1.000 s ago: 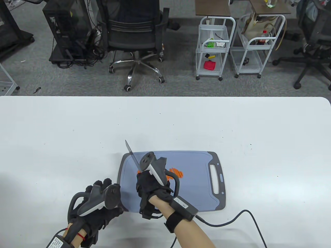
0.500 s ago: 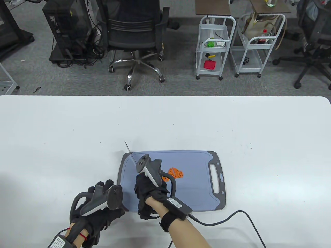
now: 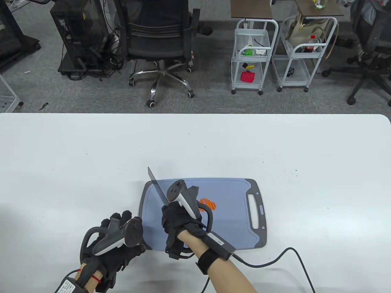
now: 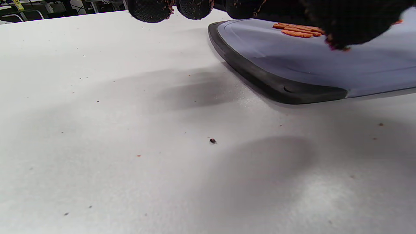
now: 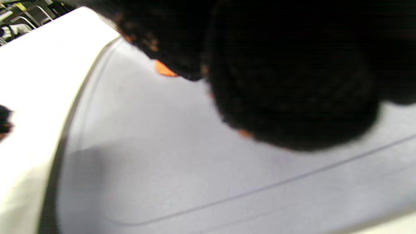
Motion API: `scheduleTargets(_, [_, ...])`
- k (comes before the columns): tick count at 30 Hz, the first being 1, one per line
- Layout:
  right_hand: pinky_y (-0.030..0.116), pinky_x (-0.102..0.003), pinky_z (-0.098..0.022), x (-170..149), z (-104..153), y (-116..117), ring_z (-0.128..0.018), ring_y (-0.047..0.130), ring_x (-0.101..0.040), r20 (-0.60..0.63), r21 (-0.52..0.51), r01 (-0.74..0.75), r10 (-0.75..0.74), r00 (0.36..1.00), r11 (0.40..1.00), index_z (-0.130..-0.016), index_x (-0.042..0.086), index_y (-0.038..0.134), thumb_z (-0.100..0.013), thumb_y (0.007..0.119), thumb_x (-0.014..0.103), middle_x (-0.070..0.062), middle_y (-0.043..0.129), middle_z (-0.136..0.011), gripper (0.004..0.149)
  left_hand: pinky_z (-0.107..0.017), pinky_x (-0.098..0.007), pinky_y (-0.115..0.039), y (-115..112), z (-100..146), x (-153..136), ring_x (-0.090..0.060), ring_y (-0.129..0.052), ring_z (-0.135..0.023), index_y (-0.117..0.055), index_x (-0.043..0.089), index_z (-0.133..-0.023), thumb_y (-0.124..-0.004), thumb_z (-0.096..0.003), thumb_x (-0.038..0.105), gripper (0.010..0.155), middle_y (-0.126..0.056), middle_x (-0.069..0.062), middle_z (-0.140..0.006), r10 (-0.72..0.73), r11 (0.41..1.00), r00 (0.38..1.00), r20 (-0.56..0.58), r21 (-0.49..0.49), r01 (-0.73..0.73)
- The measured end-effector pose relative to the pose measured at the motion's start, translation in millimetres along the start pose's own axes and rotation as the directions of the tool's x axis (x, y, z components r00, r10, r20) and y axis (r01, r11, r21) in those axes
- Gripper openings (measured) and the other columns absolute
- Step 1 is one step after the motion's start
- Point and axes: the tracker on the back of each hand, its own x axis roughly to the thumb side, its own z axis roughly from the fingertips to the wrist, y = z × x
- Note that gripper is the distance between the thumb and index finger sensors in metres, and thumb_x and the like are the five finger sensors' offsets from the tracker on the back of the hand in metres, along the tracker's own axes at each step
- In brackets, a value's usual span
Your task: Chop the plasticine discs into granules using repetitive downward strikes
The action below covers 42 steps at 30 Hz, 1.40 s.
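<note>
The right hand (image 3: 178,221) grips a knife (image 3: 158,186), blade aimed at 11 o'clock over the board (image 3: 232,213). Plasticine (image 3: 208,203) lies at its 3 o'clock. The left hand (image 3: 114,244) rests at the board's 8 o'clock corner; its fingers' state I cannot tell.

Past your hands, beyond the far edge of the white table (image 3: 275,143), you have a black office chair (image 3: 160,39) straight ahead, with a dark computer tower (image 3: 79,33) to its left. Off to your right stand two white wire carts (image 3: 255,55), the nearer one carrying a red item (image 3: 247,76) and something green (image 3: 249,52). Grey carpet (image 3: 213,97) covers the floor
</note>
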Motion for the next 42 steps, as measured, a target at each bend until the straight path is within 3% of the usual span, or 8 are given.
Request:
scheduleTargets(4, [0.095,-0.047,-0.016,3,-4,4,-0.007,0.112,-0.019,-0.024,0.033,-0.016,0.017,1.0,0.999,-0.079,0.006,0.074,-0.051,0.07,0.054,0.002,0.097,-0.038,0.056,-0.075,-0.068,-0.043,-1,0,4,-0.053,-0.049,-0.109,-0.043,0.027,-0.111,-0.064,-0.0321,0.065,0.09,-0.038,-0.018,-0.123,-0.009,1.0,1.0,0.007,-0.005,0.009])
scheduleTargets(11, [0.095,-0.046,-0.016,12,-5,10,-0.007,0.112,-0.018,0.019,-0.115,-0.039,0.042,0.999,0.993,-0.078,0.007,0.075,-0.05,0.071,0.055,0.003,0.097,-0.038,0.056,-0.075,-0.068,-0.043,-5,0,6,-0.053,-0.049,-0.109,-0.042,0.027,-0.111,-0.064,-0.0321,0.065,0.09,-0.037,-0.018,-0.123,-0.006,1.0,1.0,0.007,-0.023,0.006])
scheduleTargets(16, [0.095,-0.046,-0.016,4,7,-6,-0.008,0.113,-0.019,-0.03,0.029,-0.118,0.119,0.992,0.993,-0.08,0.006,0.076,-0.051,0.071,0.054,0.002,0.098,-0.039,0.056,-0.075,-0.068,-0.043,-4,-1,6,-0.053,-0.049,-0.109,-0.042,0.027,-0.111,-0.064,-0.0321,0.065,0.09,-0.037,-0.017,-0.123,-0.005,1.0,1.0,0.008,-0.02,0.005])
scheduleTargets(21, [0.095,-0.046,-0.016,-1,11,-12,-0.007,0.112,-0.019,0.046,-0.022,0.026,-0.025,0.999,0.999,-0.08,0.007,0.078,-0.052,0.071,0.054,0.002,0.099,-0.039,0.055,-0.075,-0.068,-0.043,0,1,3,-0.053,-0.049,-0.109,-0.043,0.027,-0.111,-0.064,-0.0322,0.065,0.09,-0.038,-0.018,-0.123,-0.008,1.0,1.0,0.0,0.003,0.008])
scheduleTargets(29, [0.095,-0.046,-0.016,7,0,6,-0.008,0.113,-0.019,-0.013,0.02,-0.049,0.049,0.999,0.999,-0.079,0.006,0.076,-0.051,0.07,0.054,0.002,0.098,-0.038,0.056,-0.075,-0.068,-0.043,-1,1,4,-0.053,-0.049,-0.109,-0.043,0.027,-0.111,-0.064,-0.0321,0.065,0.09,-0.038,-0.018,-0.123,-0.007,1.0,1.0,-0.009,-0.014,0.007])
scheduleTargets(32, [0.095,-0.046,-0.016,17,-4,11,-0.007,0.112,-0.019,0.021,-0.092,-0.079,0.081,0.996,0.993,-0.079,0.007,0.075,-0.05,0.071,0.055,0.003,0.097,-0.038,0.056,-0.075,-0.068,-0.043,-3,0,4,-0.053,-0.049,-0.109,-0.043,0.027,-0.111,-0.064,-0.032,0.065,0.09,-0.038,-0.018,-0.123,-0.001,1.0,1.0,-0.007,-0.03,0.001])
scheduleTargets(36, [0.095,-0.046,-0.016,20,-10,9,-0.007,0.112,-0.019,0.022,-0.071,-0.046,0.048,0.999,0.996,-0.079,0.007,0.075,-0.05,0.07,0.055,0.003,0.097,-0.038,0.056,-0.075,-0.068,-0.043,-5,1,6,-0.053,-0.049,-0.109,-0.043,0.027,-0.111,-0.064,-0.0321,0.065,0.09,-0.038,-0.018,-0.123,0.0,0.999,1.0,-0.002,-0.037,0.0])
scheduleTargets(42, [0.095,-0.046,-0.016,0,10,-1,-0.008,0.113,-0.019,0.001,0.022,-0.165,0.165,0.986,0.986,-0.079,0.007,0.076,-0.05,0.07,0.054,0.002,0.098,-0.038,0.056,-0.075,-0.068,-0.043,-1,-2,2,-0.053,-0.049,-0.109,-0.043,0.027,-0.111,-0.064,-0.0321,0.065,0.09,-0.037,-0.018,-0.123,0.01,0.999,1.0,0.001,-0.034,-0.01])
